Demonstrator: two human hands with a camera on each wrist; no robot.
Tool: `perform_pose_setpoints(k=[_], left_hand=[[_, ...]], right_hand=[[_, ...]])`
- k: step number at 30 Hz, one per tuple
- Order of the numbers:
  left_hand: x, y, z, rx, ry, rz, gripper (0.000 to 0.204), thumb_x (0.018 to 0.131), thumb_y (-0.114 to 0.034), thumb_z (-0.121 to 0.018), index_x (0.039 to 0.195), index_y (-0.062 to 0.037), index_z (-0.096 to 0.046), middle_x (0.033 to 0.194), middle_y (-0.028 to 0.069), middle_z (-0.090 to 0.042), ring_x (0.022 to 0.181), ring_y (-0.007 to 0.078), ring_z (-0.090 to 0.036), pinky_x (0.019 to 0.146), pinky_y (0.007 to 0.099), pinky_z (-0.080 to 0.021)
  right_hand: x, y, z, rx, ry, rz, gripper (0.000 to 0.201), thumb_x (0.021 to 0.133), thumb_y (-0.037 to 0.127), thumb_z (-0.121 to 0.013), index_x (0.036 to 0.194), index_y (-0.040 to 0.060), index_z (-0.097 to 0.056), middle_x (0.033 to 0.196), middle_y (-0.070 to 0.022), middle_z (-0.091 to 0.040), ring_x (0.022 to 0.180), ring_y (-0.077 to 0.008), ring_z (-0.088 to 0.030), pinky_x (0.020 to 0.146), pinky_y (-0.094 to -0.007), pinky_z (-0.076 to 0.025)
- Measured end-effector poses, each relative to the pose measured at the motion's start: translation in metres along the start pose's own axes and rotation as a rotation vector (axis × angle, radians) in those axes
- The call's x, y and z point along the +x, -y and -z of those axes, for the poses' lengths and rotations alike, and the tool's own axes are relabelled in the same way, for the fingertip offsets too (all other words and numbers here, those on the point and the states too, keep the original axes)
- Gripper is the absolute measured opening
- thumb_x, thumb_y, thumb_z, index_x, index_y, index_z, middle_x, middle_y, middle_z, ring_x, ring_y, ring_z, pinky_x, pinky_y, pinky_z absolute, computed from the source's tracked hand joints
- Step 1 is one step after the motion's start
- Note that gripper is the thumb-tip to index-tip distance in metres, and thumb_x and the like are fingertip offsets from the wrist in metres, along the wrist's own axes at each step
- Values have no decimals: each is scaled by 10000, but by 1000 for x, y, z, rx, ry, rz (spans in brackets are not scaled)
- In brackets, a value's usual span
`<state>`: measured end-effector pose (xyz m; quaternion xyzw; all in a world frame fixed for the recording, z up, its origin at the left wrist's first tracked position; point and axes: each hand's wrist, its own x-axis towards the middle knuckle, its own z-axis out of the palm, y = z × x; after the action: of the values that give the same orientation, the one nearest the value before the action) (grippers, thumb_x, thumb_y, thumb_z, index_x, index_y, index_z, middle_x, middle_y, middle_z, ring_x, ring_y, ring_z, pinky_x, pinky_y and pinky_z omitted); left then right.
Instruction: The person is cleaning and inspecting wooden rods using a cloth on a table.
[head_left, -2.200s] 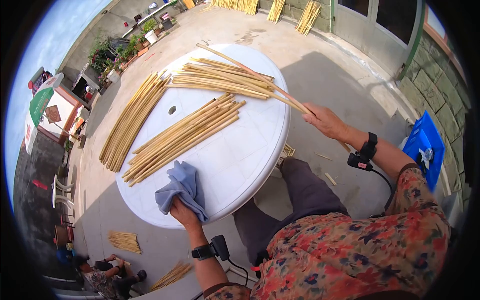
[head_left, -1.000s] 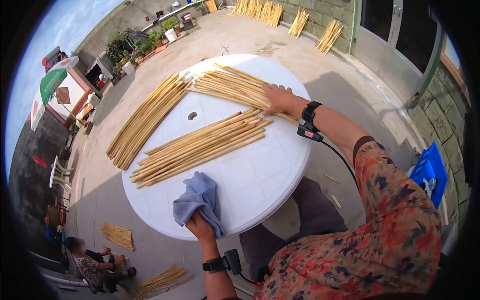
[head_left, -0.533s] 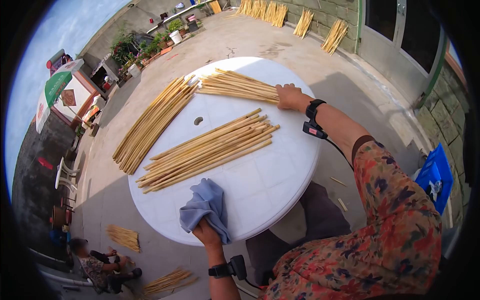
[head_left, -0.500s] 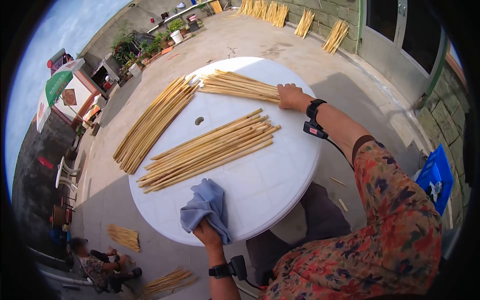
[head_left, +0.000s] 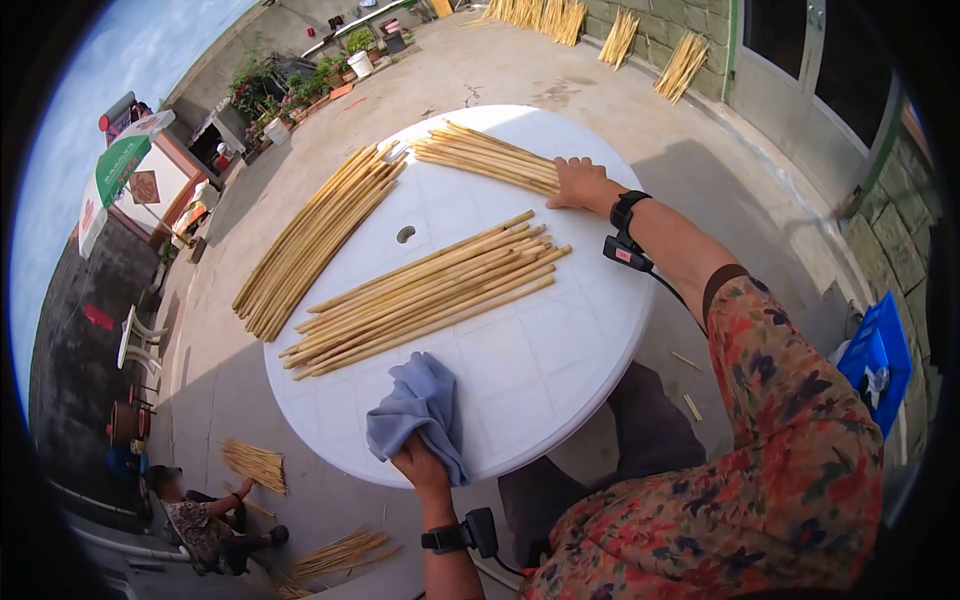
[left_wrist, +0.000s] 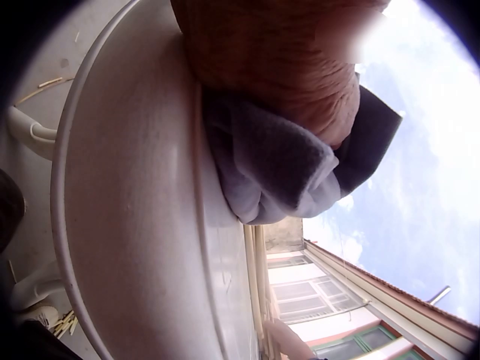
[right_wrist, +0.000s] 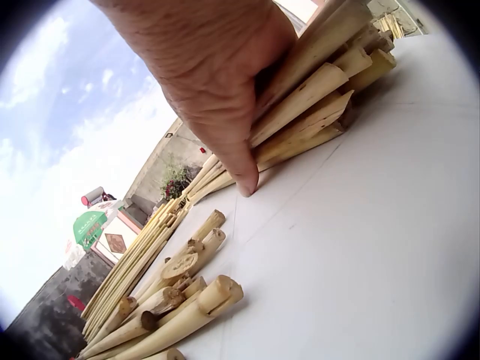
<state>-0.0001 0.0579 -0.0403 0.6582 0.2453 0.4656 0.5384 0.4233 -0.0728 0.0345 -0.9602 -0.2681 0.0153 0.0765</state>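
My left hand gripped blue cloth at near edge of white round surface, right hand lay w/ fingers flat on stalk bundle at far right edge, middle bundle across centre

A long bundle of pale sticks lies over the far left edge of the white round surface, and its ends hang out over the concrete floor. A small round hole sits in the middle of the surface. On the floor at the lower left, two loose piles of sticks lie near a seated person. More bundles lean on the stone wall beside a door. A blue crate stands at the right. Far off there are potted plants and a green and white umbrella.
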Motion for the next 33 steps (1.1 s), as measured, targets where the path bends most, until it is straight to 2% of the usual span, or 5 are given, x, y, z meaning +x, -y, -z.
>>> perform_pose_setpoints(k=[10, 19, 25, 30, 33], left_hand=[[3, -1, -2, 4, -7, 12, 217, 924, -132, -411, 1033, 35, -497, 1022, 64, -526, 924, 163, -467, 862, 300, -368], [6, 10, 0, -20, -11, -16, 254, 911, -158, -457, 1030, 59, -517, 1019, 59, -525, 894, 148, -476, 821, 272, -395], [7, 9, 0, -79, -9, 2, 238, 906, -133, -458, 1019, 65, -524, 1011, 65, -531, 891, 150, -477, 822, 270, -394], [7, 8, 0, -35, 14, -4, 191, 910, -105, -444, 1015, 35, -520, 992, 59, -542, 896, 155, -482, 845, 285, -382], [6, 12, 1, -23, -25, -6, 242, 901, -119, -454, 1004, 89, -524, 1018, 99, -553, 912, 175, -498, 829, 285, -394]], right_hand=[[-21, 1, 8, 80, 13, 76, 912, 587, 455, -727, 1333, 166, -288, 1200, -160, -443, 1127, -326, -425, 895, -487, -347], [-24, -3, 15, 121, 16, 107, 825, 656, 502, -653, 1339, 200, -302, 1187, -166, -454, 1125, -329, -429, 908, -502, -313], [-30, 5, 23, 36, -78, 179, 643, 744, 438, -594, 1269, 127, -392, 1170, -160, -471, 1116, -311, -438, 907, -471, -326], [-39, 48, 20, 195, -232, 616, 483, 831, 361, -513, 1199, 53, -457, 1119, -176, -502, 1093, -308, -450, 924, -426, -333], [-54, 83, 7, 224, -92, 681, 477, 838, 368, -506, 1189, 47, -469, 1097, -187, -515, 1075, -312, -464, 925, -430, -332]])
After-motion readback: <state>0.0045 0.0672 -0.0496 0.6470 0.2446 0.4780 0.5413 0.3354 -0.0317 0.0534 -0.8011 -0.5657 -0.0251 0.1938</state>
